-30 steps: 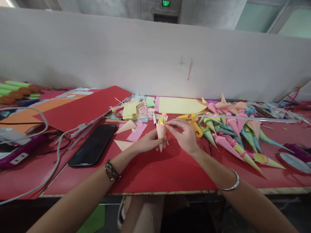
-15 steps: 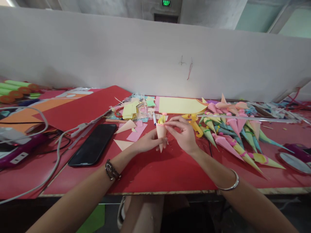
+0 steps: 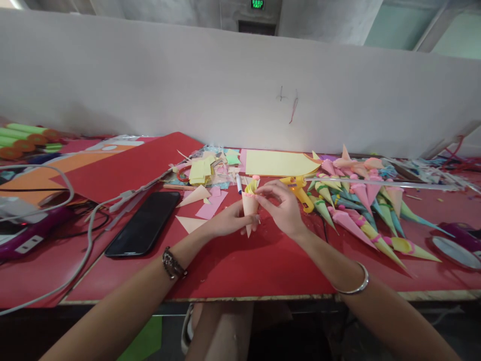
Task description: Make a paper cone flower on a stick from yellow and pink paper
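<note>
A peach paper cone (image 3: 249,206) points downward in my left hand (image 3: 231,219), whose fingers and thumb wrap round its lower half. Yellow paper and a small pink ball (image 3: 256,178) stick out of the cone's top, above a pink trim at the rim. My right hand (image 3: 281,203) is at the rim's right side with thumb and fingertips closed together there; whatever they pinch is too small to make out. Just behind it lies a yellow glue gun (image 3: 298,190). A marker pen (image 3: 239,184) rests behind the cone on the left.
A black phone (image 3: 145,224) and paper pieces (image 3: 212,203) lie to the left. A pile of coloured cones (image 3: 361,220) covers the right side. White cables (image 3: 90,230) cross the left of the red table (image 3: 225,281). A white partition (image 3: 225,90) stands behind.
The yellow paper and pink ball show slightly more clearly at the cone's top. Both hands have hardly moved.
</note>
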{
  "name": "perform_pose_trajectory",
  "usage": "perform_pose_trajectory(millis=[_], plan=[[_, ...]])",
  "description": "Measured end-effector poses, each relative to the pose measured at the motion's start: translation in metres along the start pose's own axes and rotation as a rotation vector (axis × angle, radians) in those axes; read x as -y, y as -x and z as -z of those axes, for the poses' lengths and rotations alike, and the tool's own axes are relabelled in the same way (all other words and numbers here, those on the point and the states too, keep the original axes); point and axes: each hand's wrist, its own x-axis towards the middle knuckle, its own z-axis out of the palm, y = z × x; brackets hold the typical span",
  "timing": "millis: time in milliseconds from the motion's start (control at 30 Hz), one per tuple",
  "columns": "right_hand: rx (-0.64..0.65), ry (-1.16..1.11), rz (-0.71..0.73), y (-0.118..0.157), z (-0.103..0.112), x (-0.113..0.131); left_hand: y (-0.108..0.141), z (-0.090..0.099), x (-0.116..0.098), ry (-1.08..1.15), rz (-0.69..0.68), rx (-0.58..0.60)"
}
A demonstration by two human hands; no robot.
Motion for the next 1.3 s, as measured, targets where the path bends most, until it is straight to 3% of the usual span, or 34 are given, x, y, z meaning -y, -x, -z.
perform_pose_trajectory(millis=[200,1067,1200,1300], plan=[[0.052,-0.041,-0.025,-0.002,0.002,-0.004,0.002,0.001,-0.001,0.007,-0.007,-0.019],[0.062,-0.049,-0.029,-0.002,0.002,-0.005,0.001,0.003,-0.001,-0.034,0.004,0.001],[-0.025,-0.007,-0.116,-0.003,0.003,-0.007,-0.001,0.008,-0.001,-0.039,0.028,-0.15],[0.076,0.117,-0.201,-0.003,0.004,-0.01,-0.004,0.013,0.003,-0.019,0.095,-0.319]])
